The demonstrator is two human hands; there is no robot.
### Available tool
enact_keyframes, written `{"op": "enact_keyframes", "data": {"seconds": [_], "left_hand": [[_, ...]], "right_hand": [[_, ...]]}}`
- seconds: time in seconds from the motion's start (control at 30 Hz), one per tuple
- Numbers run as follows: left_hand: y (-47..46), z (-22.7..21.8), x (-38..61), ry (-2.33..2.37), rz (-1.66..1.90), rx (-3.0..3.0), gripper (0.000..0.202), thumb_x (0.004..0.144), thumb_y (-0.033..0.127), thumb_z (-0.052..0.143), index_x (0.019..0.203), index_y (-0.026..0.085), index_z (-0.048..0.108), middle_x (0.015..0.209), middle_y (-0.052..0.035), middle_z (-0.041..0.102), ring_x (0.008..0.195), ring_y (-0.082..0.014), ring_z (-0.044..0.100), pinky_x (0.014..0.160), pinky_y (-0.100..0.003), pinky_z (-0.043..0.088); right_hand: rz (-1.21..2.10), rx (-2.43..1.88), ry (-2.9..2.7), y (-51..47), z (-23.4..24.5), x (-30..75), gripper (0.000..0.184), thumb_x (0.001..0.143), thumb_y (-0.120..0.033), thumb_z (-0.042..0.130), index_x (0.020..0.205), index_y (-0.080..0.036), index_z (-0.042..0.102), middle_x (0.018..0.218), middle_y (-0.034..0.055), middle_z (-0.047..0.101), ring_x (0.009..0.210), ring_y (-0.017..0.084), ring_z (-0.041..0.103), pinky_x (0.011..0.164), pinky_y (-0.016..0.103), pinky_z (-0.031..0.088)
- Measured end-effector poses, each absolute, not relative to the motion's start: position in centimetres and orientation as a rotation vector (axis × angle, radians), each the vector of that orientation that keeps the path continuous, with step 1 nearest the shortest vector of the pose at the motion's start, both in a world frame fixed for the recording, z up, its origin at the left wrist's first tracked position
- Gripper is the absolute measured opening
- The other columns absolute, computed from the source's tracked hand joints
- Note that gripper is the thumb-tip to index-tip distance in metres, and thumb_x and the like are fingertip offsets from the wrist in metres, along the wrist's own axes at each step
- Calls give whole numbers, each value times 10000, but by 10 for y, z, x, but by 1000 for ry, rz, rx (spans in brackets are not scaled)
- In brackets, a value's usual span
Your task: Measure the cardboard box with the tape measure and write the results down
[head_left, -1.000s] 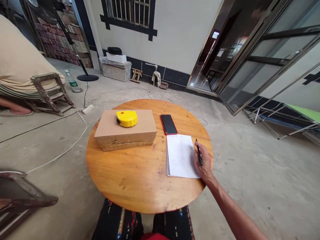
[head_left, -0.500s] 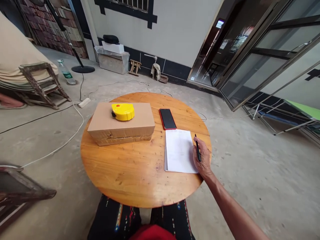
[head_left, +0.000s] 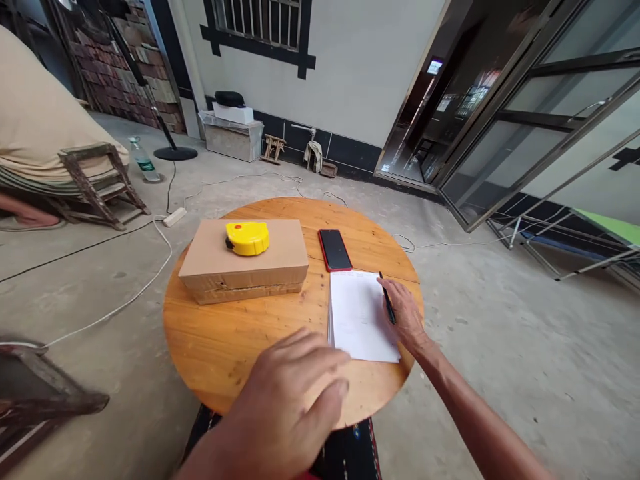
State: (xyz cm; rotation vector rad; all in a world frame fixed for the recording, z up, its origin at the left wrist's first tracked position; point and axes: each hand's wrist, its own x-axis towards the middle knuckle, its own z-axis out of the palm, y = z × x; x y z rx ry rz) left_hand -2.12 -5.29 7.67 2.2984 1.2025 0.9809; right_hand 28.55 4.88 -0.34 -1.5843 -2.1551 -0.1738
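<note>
My right hand [head_left: 406,312] is closed round a black pen [head_left: 388,303] at the right edge of a stack of white paper [head_left: 357,320]. Faint writing shows on the top sheet. My left hand [head_left: 295,393], with its thumb and fingers apart and nothing in it, hovers over the near part of the round wooden table [head_left: 220,340], close to the paper's lower left corner. Just beyond the paper lies a phone [head_left: 335,251] with a red edge. To the left, a yellow tape measure [head_left: 247,239] rests on top of a brown cardboard box [head_left: 280,250].
A wooden stool [head_left: 100,183] and a plastic bottle [head_left: 145,160] stand on the floor at the left. White and black cables run across the concrete, with a power strip [head_left: 175,217] among them. A glass door [head_left: 530,140] stands ajar at the right.
My left hand has come into view from below, over the near side of the table. My right hand has shifted slightly left with the pen. The view has tilted up a little.
</note>
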Motion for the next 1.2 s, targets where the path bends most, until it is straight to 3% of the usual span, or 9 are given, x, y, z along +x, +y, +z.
{"op": "enact_keyframes", "data": {"seconds": [0.07, 0.1, 0.17, 0.37, 0.63, 0.9, 1.2], "left_hand": [[-29, 66, 1, 1158, 770, 2392, 226, 922, 197, 520, 1106, 244, 644, 1210, -53, 632, 1117, -234, 576, 976, -438, 478], [-22, 57, 12, 1128, 708, 2426, 268, 910, 212, 539, 1163, 230, 626, 1331, -72, 572, 1256, -270, 487, 1043, -479, 422], [-13, 37, 28, 1073, 611, 2477, 350, 909, 274, 565, 1254, 221, 576, 1423, -86, 501, 1363, -292, 372, 1109, -519, 334], [-12, 0, 34, 1128, 498, 2465, 134, 897, 254, 569, 1003, 209, 638, 1305, -60, 574, 1269, -260, 450, 1106, -474, 320], [-11, -16, 33, 1161, 607, 2407, 224, 890, 184, 536, 1086, 264, 608, 1324, -2, 565, 1276, -229, 433, 1133, -471, 282], [-10, -16, 32, 1161, 603, 2403, 217, 878, 174, 535, 1062, 257, 616, 1311, -19, 567, 1249, -248, 451, 1114, -483, 311], [-13, -19, 30, 1143, 632, 2393, 248, 867, 162, 533, 1081, 262, 609, 1332, -7, 556, 1271, -248, 437, 1130, -493, 290]], "right_hand": [[-221, -1611, -2259, 59, 1, 286, 501, 854, -46, 429, 1323, -191, 526, 1303, 150, 607, 1211, 310, 528, 945, 457, 432], [-247, -1619, -2307, 65, 3, 285, 481, 866, -49, 431, 1315, -185, 538, 1306, 156, 609, 1222, 320, 517, 942, 460, 423], [-295, -1619, -2396, 75, 4, 283, 438, 889, -63, 442, 1297, -176, 558, 1304, 163, 616, 1241, 336, 497, 943, 465, 403], [-367, -1587, -2545, 99, 1, 289, 410, 922, -52, 427, 1275, -195, 578, 1310, 157, 616, 1244, 304, 502, 918, 422, 385], [-379, -1566, -2571, 118, 1, 299, 407, 933, -42, 405, 1276, -182, 573, 1290, 142, 636, 1238, 291, 507, 902, 415, 378], [-395, -1531, -2605, 96, 2, 288, 472, 902, 8, 402, 1281, -219, 566, 1330, 128, 606, 1275, 304, 474, 921, 436, 366], [-292, -1630, -2517, 89, 2, 291, 502, 835, 28, 417, 1247, -193, 601, 1256, 119, 650, 1094, 288, 583, 873, 407, 387]]}}
